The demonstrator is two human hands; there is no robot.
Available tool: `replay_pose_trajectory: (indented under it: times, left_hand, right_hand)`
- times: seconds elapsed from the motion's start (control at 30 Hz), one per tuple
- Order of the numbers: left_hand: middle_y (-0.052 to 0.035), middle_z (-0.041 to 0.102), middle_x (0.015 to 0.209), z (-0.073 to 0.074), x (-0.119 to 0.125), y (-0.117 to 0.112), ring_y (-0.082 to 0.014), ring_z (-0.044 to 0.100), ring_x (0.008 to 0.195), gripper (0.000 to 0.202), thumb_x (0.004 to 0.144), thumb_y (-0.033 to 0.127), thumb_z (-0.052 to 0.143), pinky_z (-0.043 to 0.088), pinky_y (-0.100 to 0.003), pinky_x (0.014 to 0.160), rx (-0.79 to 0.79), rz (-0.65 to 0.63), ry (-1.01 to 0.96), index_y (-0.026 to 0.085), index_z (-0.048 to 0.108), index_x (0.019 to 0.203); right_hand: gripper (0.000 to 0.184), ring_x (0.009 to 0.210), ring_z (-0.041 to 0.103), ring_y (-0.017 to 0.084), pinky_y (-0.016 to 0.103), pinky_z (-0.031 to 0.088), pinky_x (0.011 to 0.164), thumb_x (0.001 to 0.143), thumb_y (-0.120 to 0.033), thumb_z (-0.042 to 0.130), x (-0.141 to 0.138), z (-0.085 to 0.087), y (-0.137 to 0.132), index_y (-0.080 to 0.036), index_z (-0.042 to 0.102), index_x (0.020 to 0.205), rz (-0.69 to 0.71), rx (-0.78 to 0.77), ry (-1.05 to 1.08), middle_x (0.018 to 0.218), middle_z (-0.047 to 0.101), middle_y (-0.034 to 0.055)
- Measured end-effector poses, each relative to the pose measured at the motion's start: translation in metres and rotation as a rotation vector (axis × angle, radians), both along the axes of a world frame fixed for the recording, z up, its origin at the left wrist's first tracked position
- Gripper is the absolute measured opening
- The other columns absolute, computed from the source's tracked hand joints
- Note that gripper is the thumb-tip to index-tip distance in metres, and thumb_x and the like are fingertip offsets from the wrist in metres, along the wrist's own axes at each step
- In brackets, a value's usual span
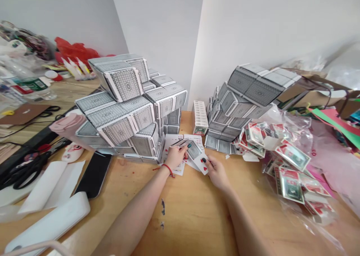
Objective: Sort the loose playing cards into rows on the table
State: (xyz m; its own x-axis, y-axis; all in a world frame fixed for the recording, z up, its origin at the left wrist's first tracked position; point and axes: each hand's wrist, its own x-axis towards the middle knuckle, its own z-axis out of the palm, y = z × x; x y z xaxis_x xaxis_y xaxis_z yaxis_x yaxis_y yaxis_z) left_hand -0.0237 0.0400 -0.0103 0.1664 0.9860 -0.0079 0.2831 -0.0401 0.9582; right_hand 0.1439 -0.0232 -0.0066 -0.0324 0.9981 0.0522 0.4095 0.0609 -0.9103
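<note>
My left hand (177, 156), with a red string bracelet at the wrist, grips playing cards (194, 150) whose patterned grey backs face up. A face-up heart card (203, 166) is pinched at its edge by my right hand (216, 172), partly under the grey-backed ones. Beneath and behind both hands, more playing cards (177, 169) lie face up on the wooden table (194, 214). On the left rises a stack of box-shaped blocks made of cards (120, 110); a second such stack (239, 102) stands on the right.
A long white card box (200, 117) stands between the stacks. Opened red-and-green card boxes (291, 183) and clear plastic are heaped at right. On the left lie a black phone (94, 173), scissors (33, 169) and a white elongated device (52, 224). A wall rises behind.
</note>
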Motion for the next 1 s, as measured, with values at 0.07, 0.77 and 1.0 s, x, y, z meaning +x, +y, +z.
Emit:
replay_pose_trajectory:
  times: [0.07,0.77,1.0]
  left_hand:
    - [0.0014,0.047,0.037,-0.0008,-0.0001,0.0008,-0.0097,0.043,0.037,0.044,0.079,0.037,0.042,0.036,-0.023,0.045,0.011,-0.010,-0.027,0.018,0.046,0.040]
    - [0.0018,0.050,0.039,0.0079,0.0041,-0.0064,-0.0093,0.045,0.038,0.038,0.078,0.034,0.046,0.037,-0.022,0.043,0.003,-0.047,-0.056,0.018,0.050,0.045]
    - [0.0018,0.052,0.039,0.0056,0.0068,-0.0076,-0.0089,0.045,0.036,0.033,0.078,0.031,0.046,0.038,-0.021,0.042,0.030,-0.045,-0.057,0.017,0.052,0.049]
  right_hand:
    - [0.030,0.053,0.040,0.013,0.023,0.032,0.049,0.082,-0.042,0.039,0.0007,-0.0011,0.0002,-0.019,0.043,0.064,-0.001,-0.004,0.016,0.057,0.042,-0.0018]
    - [0.033,0.049,0.038,0.010,0.021,0.031,0.045,0.081,-0.047,0.041,0.0003,-0.0080,0.0010,-0.018,0.044,0.066,-0.038,-0.018,0.082,0.055,0.041,-0.0029]
    - [0.029,0.044,0.041,0.010,0.020,0.032,0.038,0.079,-0.046,0.044,-0.0045,-0.0024,-0.0005,-0.018,0.048,0.071,-0.052,-0.057,0.127,0.052,0.045,-0.0027]
